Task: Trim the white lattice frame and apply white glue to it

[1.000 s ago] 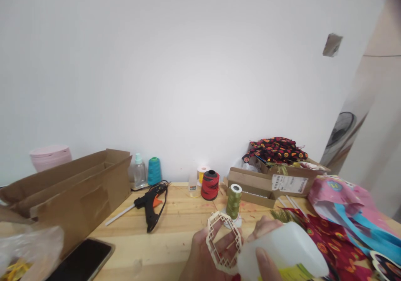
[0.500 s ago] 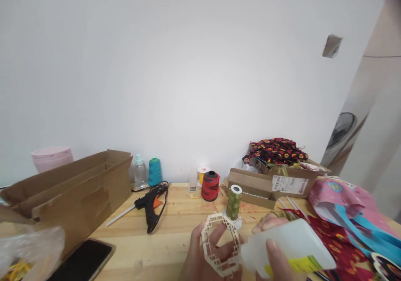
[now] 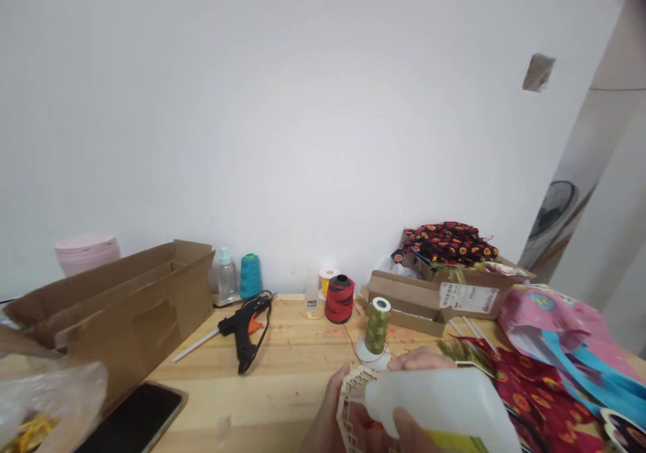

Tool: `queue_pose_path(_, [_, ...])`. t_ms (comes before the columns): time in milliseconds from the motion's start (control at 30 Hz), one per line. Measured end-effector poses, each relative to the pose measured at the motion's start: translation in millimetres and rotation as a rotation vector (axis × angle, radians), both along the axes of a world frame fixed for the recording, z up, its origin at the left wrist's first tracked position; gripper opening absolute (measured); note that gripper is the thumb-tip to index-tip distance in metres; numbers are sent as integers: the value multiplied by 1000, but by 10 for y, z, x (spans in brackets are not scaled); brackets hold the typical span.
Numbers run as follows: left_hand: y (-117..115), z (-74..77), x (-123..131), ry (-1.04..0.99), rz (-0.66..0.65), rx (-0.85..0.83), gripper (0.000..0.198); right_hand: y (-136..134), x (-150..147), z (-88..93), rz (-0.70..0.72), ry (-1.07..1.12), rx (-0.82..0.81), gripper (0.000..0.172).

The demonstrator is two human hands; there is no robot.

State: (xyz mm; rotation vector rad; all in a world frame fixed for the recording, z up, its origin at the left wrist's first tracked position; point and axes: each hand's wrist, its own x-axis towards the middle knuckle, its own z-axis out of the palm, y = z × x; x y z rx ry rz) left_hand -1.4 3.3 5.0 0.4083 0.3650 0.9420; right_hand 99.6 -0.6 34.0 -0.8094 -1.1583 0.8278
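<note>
Low in the view, my left hand is closed on a pale openwork frame with a lattice rim. A white plastic bottle with a yellow label lies tilted in my right hand, its neck end pointing left over the frame. The bottle covers much of the frame and of both hands. Just beyond them stands an olive-green thread spool on a white round base.
Behind are a red thread cone, a teal cone and a glue gun. A cardboard box and a phone lie left. On the right are a small carton, dark red fabric and a pink bag.
The bottle has moved left and its neck end now reaches over the frame. The frame has dropped lower and tilted, with more of it hidden.
</note>
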Motion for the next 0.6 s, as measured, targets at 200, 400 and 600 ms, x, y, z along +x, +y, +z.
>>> queue_pose_path(200, [21,-15,-172,-5,-5,-23,67,149,-6,113,78,253,-102,58])
queue_pose_path(400, [8,71,-278,82,113,-107,57,232,-113,77,361,372,-344,53])
queue_pose_path(600, [42,-32,-257,125,165,-152,50,88,-146,44,111,-53,-172,37])
